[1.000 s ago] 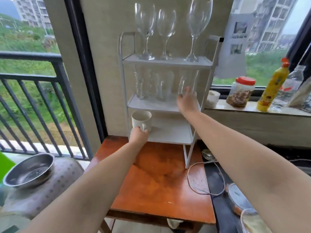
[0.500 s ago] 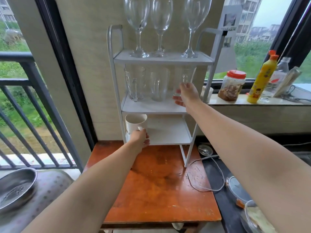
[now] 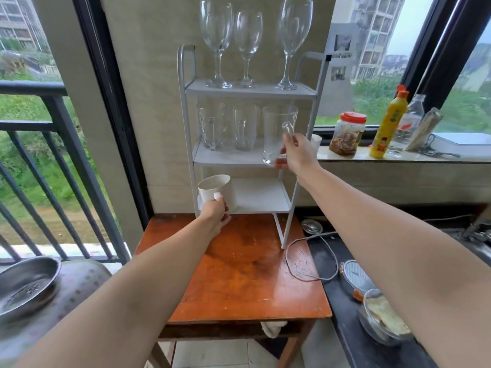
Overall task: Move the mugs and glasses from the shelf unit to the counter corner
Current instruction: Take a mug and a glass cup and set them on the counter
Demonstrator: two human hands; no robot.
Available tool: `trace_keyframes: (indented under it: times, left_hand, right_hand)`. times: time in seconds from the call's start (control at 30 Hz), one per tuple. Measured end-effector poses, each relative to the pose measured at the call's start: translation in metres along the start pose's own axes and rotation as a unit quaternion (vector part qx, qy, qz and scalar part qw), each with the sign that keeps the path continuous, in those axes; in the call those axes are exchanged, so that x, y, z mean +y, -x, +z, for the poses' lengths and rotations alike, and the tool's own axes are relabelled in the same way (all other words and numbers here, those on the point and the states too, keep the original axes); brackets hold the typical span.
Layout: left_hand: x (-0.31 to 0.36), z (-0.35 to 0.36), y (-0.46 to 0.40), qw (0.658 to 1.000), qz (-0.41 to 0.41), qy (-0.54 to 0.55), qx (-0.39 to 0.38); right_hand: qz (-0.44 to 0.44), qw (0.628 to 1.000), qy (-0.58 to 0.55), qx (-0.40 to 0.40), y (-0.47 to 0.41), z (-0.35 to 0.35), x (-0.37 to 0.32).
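Near in, an orange table (image 3: 239,282) fills the middle; a metal bowl (image 3: 25,286) sits at 8 o'clock, a lidded food bowl (image 3: 382,318) on the dark counter (image 3: 353,341) at 4; left hand (image 3: 214,215) curls round the white mug's (image 3: 214,188) handle at the rack's (image 3: 289,152) bottom tier, mug tilted; right hand (image 3: 297,152) pinches a glass mug (image 3: 277,136) by its handle, clear of the middle shelf; two glass mugs (image 3: 228,127) stand there; three wine glasses (image 3: 248,43) on top at 12; at 2, on the sill (image 3: 398,158), a red-lidded jar (image 3: 346,134) and a yellow bottle (image 3: 386,126), label unreadable; railing (image 3: 53,144) at 9.
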State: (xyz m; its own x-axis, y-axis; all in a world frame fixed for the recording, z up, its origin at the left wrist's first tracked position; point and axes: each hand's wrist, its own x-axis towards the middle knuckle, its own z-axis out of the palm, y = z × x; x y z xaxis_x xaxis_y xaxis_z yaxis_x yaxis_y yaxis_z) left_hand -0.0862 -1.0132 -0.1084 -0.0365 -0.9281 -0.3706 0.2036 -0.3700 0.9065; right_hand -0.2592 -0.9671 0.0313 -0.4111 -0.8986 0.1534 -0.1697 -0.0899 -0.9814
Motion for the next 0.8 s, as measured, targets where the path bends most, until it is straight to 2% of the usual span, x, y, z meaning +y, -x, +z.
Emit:
trace_keyframes:
  times: [0.2, 0.3, 0.4, 0.6, 0.8]
  left_hand:
    - [-0.02, 0.001, 0.054, 0.999, 0.026, -0.022, -0.022]
    - [-0.041, 0.012, 0.095, 0.998, 0.022, -0.038, -0.035]
    - [-0.071, 0.03, 0.137, 0.997, 0.015, -0.048, -0.052]
    - [-0.115, 0.085, 0.215, 0.985, -0.012, -0.07, -0.16]
    - [-0.153, 0.148, 0.268, 0.947, -0.048, -0.146, -0.282]
  right_hand:
    - [-0.028, 0.998, -0.053, -0.019, 0.063, -0.034, -0.009]
    - [-0.019, 0.998, -0.067, 0.003, 0.105, -0.067, -0.001]
    - [0.0, 0.998, -0.025, 0.051, 0.147, -0.109, 0.017]
    - [0.068, 0.988, 0.019, 0.137, 0.223, -0.199, 0.059]
    - [0.143, 0.962, 0.04, 0.23, 0.299, -0.282, 0.098]
